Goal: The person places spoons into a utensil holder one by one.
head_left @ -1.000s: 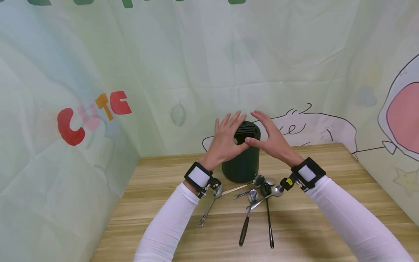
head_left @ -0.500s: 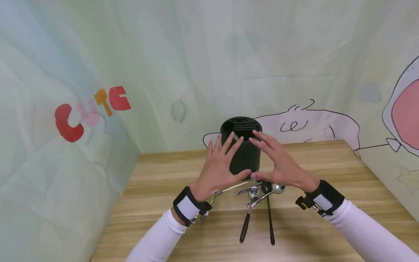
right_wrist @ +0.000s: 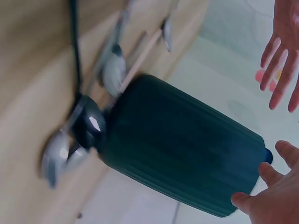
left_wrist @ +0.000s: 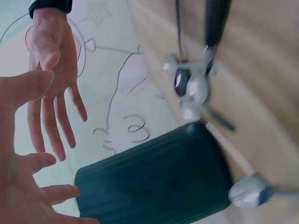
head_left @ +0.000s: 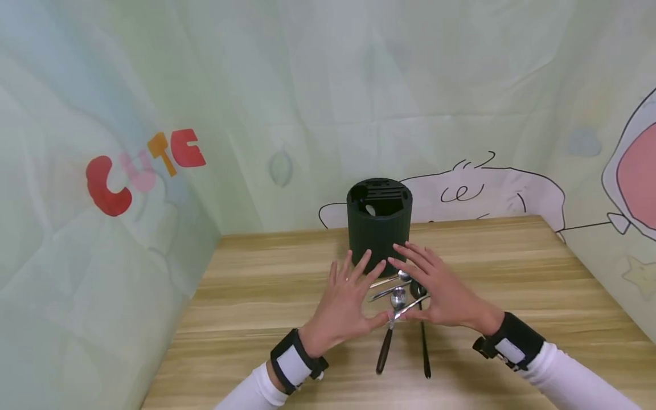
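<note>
Left hand [head_left: 344,313], right hand [head_left: 450,295] drawn back from dark holder [head_left: 379,236], its top now unobscured; fingers spread, nothing grasped. Holder upright on table [head_left: 266,270], spoons [head_left: 398,297] loose before it; judged: both hands free for work

Left wall [head_left: 56,285]: one word, "CUTE" [head_left: 145,179], capitals, climbing to the right. C red, U pale pink, T orange, E red. Sits toward the wall's right edge, above the table's [head_left: 266,279] back left corner. Back wall [head_left: 333,85], above the table's back edge: looped curl [head_left: 462,194] like "e"; letter or drawing, cannot tell.
</note>
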A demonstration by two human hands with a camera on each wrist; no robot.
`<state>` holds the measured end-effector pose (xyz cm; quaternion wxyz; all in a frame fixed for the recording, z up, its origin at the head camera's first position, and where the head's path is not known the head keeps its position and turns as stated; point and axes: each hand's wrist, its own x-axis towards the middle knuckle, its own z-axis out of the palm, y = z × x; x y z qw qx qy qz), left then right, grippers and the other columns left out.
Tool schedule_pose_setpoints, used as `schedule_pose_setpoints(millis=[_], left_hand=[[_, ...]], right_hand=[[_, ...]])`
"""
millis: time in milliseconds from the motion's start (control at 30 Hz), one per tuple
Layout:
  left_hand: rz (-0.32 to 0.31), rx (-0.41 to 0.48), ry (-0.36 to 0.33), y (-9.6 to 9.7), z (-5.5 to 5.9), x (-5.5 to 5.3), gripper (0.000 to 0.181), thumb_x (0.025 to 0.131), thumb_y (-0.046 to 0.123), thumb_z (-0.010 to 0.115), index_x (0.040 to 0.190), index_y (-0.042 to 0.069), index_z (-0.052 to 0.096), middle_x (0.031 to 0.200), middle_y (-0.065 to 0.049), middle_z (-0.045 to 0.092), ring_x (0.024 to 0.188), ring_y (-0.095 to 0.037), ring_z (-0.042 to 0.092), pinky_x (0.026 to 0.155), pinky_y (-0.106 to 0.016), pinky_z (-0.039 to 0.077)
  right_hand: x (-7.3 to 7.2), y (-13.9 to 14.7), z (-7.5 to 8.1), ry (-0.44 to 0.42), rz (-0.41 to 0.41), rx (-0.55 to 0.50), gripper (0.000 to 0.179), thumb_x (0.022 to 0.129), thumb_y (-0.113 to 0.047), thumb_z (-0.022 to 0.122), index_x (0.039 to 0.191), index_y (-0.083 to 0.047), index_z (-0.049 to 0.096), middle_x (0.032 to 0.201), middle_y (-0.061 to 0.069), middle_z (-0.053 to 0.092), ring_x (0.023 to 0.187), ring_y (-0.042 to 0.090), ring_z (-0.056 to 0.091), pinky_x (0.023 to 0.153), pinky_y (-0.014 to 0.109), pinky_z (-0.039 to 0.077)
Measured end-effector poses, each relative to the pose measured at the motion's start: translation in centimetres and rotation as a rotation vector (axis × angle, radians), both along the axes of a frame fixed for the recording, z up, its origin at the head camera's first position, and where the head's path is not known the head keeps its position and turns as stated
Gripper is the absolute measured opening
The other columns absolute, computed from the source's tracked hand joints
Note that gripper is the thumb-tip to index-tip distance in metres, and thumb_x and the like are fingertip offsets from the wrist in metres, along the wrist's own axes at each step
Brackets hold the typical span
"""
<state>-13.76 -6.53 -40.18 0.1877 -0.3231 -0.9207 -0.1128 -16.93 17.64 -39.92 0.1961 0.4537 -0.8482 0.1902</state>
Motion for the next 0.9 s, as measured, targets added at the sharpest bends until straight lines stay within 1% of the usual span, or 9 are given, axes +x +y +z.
schedule_pose_setpoints(millis=[133,200,300,400,533,633,733,800,900], left_hand=[[0.0,-0.013,-0.072,0.1,-1.5,1.0,0.085,0.078,0.066,0.053,0.146,0.029,0.018,0.152,-0.007,0.014,0.134,-0.037,0.002,0.102,-0.065,0.014],[0.001,-0.015,-0.097,0.1,-2.2,1.3,0.085,0.077,0.066,0.056,0.145,0.028,0.021,0.152,-0.007,0.016,0.134,-0.039,0.004,0.103,-0.063,0.013],[0.007,-0.034,-0.12,0.1,-3.2,1.9,0.086,0.076,0.067,0.056,0.145,0.027,0.023,0.151,-0.007,0.017,0.133,-0.04,0.006,0.103,-0.062,0.012],[0.012,-0.051,-0.148,0.3,-4.2,2.4,0.085,0.077,0.069,0.053,0.145,0.03,0.021,0.151,-0.007,0.018,0.133,-0.041,0.009,0.102,-0.062,0.017],[0.01,-0.052,-0.232,0.6,-5.4,3.1,0.082,0.078,0.069,0.052,0.145,0.033,0.02,0.151,-0.005,0.018,0.132,-0.039,0.017,0.1,-0.058,0.027],[0.002,-0.063,-0.295,0.9,-6.0,3.4,0.079,0.079,0.068,0.052,0.144,0.033,0.024,0.151,-0.003,0.018,0.131,-0.035,0.024,0.097,-0.054,0.035],[-0.006,-0.071,-0.34,1.2,-6.3,3.7,0.075,0.08,0.065,0.054,0.142,0.031,0.031,0.15,-0.002,0.021,0.127,-0.032,0.033,0.091,-0.052,0.041],[-0.003,-0.074,-0.365,1.4,-6.5,3.8,0.072,0.08,0.063,0.056,0.14,0.029,0.036,0.148,-0.003,0.028,0.123,-0.03,0.039,0.087,-0.051,0.044],[0.001,-0.087,-0.377,1.6,-6.7,3.7,0.066,0.079,0.06,0.059,0.134,0.026,0.045,0.138,-0.003,0.042,0.116,-0.026,0.046,0.084,-0.047,0.047]], right_hand=[[0.6,0.1,-1.6,-0.035,-0.007,0.007,0.103,0.063,-0.058,0.076,0.145,-0.019,0.026,0.15,0.009,0.022,0.134,0.035,0.017,0.1,0.065,0.021],[0.9,0.1,-2.3,-0.059,-0.011,0.01,0.103,0.062,-0.057,0.077,0.144,-0.019,0.026,0.149,0.009,0.023,0.134,0.034,0.017,0.098,0.066,0.023],[1.3,0.2,-3.4,-0.094,-0.021,0.024,0.104,0.061,-0.057,0.077,0.144,-0.019,0.027,0.149,0.01,0.024,0.134,0.032,0.017,0.098,0.065,0.024],[1.7,0.2,-4.5,-0.128,-0.032,0.051,0.104,0.06,-0.056,0.078,0.144,-0.019,0.029,0.149,0.01,0.025,0.133,0.033,0.018,0.098,0.064,0.026],[2.0,0.2,-5.8,-0.165,-0.037,0.115,0.099,0.063,-0.056,0.076,0.143,-0.019,0.03,0.148,0.012,0.027,0.132,0.036,0.021,0.096,0.064,0.029],[2.1,0.1,-6.5,-0.204,-0.032,0.168,0.094,0.067,-0.053,0.075,0.143,-0.022,0.031,0.147,0.011,0.029,0.131,0.037,0.023,0.095,0.065,0.03],[2.1,-0.2,-7.0,-0.244,-0.037,0.218,0.087,0.07,-0.05,0.074,0.142,-0.028,0.031,0.146,0.007,0.031,0.13,0.035,0.025,0.094,0.066,0.029],[2.1,-0.4,-7.2,-0.259,-0.039,0.238,0.081,0.072,-0.047,0.074,0.141,-0.029,0.035,0.145,0.005,0.033,0.13,0.034,0.026,0.094,0.066,0.029],[1.9,-0.7,-7.6,-0.222,-0.017,0.248,0.07,0.073,-0.042,0.075,0.134,-0.024,0.046,0.14,0.004,0.041,0.127,0.032,0.032,0.093,0.063,0.032]])
